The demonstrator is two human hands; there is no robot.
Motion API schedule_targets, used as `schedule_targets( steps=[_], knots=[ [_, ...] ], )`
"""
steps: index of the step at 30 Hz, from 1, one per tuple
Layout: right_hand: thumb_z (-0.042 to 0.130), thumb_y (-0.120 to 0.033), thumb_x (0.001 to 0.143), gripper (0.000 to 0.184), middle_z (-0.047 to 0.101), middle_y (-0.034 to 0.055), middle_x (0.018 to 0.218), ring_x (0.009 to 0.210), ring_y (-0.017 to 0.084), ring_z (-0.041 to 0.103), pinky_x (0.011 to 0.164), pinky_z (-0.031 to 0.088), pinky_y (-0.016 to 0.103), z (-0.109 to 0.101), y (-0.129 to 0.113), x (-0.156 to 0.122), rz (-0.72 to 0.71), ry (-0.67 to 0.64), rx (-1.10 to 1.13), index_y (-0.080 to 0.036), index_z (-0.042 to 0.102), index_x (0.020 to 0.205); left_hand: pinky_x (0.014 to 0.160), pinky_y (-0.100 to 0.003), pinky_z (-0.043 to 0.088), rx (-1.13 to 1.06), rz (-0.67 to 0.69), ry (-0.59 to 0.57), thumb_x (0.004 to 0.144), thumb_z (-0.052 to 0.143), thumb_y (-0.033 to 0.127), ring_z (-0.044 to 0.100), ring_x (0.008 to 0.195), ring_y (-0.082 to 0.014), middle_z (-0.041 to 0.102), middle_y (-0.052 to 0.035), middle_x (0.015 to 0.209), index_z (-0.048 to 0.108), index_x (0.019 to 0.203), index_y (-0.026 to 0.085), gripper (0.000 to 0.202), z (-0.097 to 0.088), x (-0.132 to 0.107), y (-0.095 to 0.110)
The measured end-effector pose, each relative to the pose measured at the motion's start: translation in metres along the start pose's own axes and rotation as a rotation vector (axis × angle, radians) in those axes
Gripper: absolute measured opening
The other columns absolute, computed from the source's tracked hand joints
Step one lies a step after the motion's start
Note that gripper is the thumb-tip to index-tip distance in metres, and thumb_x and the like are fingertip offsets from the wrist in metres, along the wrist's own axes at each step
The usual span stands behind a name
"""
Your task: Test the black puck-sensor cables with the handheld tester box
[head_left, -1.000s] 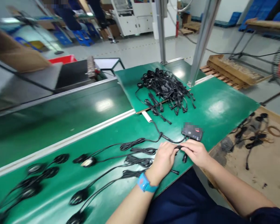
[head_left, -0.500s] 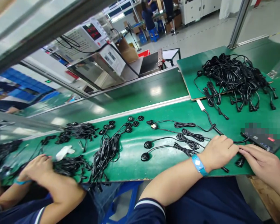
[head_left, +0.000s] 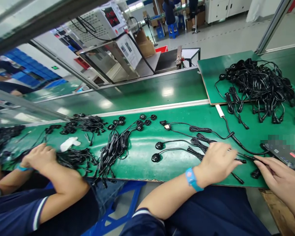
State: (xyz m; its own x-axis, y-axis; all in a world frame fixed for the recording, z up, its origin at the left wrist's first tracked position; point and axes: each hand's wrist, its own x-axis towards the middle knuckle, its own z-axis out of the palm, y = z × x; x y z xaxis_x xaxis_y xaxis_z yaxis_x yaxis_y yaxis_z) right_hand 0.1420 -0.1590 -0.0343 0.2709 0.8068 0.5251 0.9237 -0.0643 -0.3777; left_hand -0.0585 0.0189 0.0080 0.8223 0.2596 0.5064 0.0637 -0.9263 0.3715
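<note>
My left hand point(head_left: 217, 162), with a blue wristband point(head_left: 192, 180), curls round a black cable; its connector end point(head_left: 240, 161) pokes out past the fingers. Facing it, my right hand point(head_left: 281, 173) pinches the end of another black lead point(head_left: 248, 156) between thumb and fingers. A small gap separates the two hands. Left of them lie bundled cables point(head_left: 200, 129) with round black heads, one of them a domed head point(head_left: 159, 145). Beyond my right hand is a black box point(head_left: 285, 153) with a red display. A black cylindrical connector point(head_left: 255, 173) lies beside that hand.
A heap of coiled black cables point(head_left: 258, 82) covers a raised green board point(head_left: 212, 82) at the right back. More cable bundles point(head_left: 115, 147) lie on the left, near a white glove-like item point(head_left: 70, 143). A co-worker's hands point(head_left: 40, 155) are at the far left.
My hands were together at the lead; now they are apart, my left hand drawn to the left with a connector end showing. The camera view has shifted slightly.
</note>
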Motion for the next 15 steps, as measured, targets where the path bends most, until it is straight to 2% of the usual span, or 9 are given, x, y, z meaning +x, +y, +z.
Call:
schedule_targets(
  steps=[3,6,8,10,12,15],
  knots=[
    [0.060,-0.037,0.102,0.021,0.073,0.0015,0.104,0.089,0.017,0.071,0.088,0.052,0.025,-0.001,-0.008,0.002,0.065,0.044,-0.001,-0.022,0.073,0.110,0.094,-0.041,0.049,0.036,-0.242,0.267,0.100,0.063,0.032,0.062,0.104,-0.0233,0.067,-0.0100,0.109,0.059,0.117,0.019,0.021,-0.049,-0.058,-0.019],
    [0.060,-0.042,0.102,0.026,0.073,0.0023,0.104,0.091,0.016,0.070,0.090,0.051,0.025,-0.001,-0.013,0.004,0.107,0.044,0.013,-0.021,0.074,0.109,0.097,-0.047,0.049,0.294,-0.490,0.400,0.096,0.068,0.030,0.061,0.109,-0.0273,0.064,-0.0116,0.112,0.058,0.120,0.021,0.027,-0.091,-0.121,-0.043],
    [0.059,-0.044,0.103,0.028,0.073,0.0024,0.104,0.091,0.016,0.070,0.088,0.050,0.024,-0.001,-0.015,0.005,0.112,0.042,0.017,-0.021,0.074,0.108,0.100,-0.051,0.048,0.448,-0.619,0.397,0.090,0.076,0.040,0.060,0.112,-0.0309,0.063,-0.0134,0.116,0.058,0.122,0.020,0.042,-0.107,-0.155,-0.057],
    [0.058,-0.044,0.104,0.028,0.073,0.0027,0.105,0.091,0.016,0.070,0.084,0.050,0.025,-0.001,-0.015,0.004,0.121,0.039,0.011,-0.021,0.074,0.108,0.099,-0.051,0.048,0.475,-0.722,0.326,0.086,0.079,0.048,0.060,0.110,-0.0318,0.064,-0.0139,0.115,0.059,0.121,0.018,0.050,-0.113,-0.177,-0.067],
    [0.058,-0.045,0.104,0.029,0.073,0.0035,0.107,0.090,0.016,0.069,0.082,0.050,0.026,-0.001,-0.014,0.003,0.142,0.038,0.002,-0.021,0.073,0.110,0.095,-0.047,0.050,0.375,-0.799,0.252,0.089,0.074,0.049,0.062,0.105,-0.0297,0.066,-0.0130,0.110,0.062,0.116,0.017,0.043,-0.113,-0.186,-0.072],
    [0.060,-0.044,0.102,0.028,0.073,0.0041,0.107,0.088,0.017,0.069,0.082,0.049,0.028,-0.002,-0.015,0.003,0.153,0.039,0.005,-0.021,0.073,0.112,0.085,-0.037,0.051,0.103,-0.976,0.261,0.092,0.070,0.047,0.065,0.093,-0.0239,0.069,-0.0098,0.100,0.065,0.114,0.016,0.038,-0.119,-0.180,-0.070]
  ],
)
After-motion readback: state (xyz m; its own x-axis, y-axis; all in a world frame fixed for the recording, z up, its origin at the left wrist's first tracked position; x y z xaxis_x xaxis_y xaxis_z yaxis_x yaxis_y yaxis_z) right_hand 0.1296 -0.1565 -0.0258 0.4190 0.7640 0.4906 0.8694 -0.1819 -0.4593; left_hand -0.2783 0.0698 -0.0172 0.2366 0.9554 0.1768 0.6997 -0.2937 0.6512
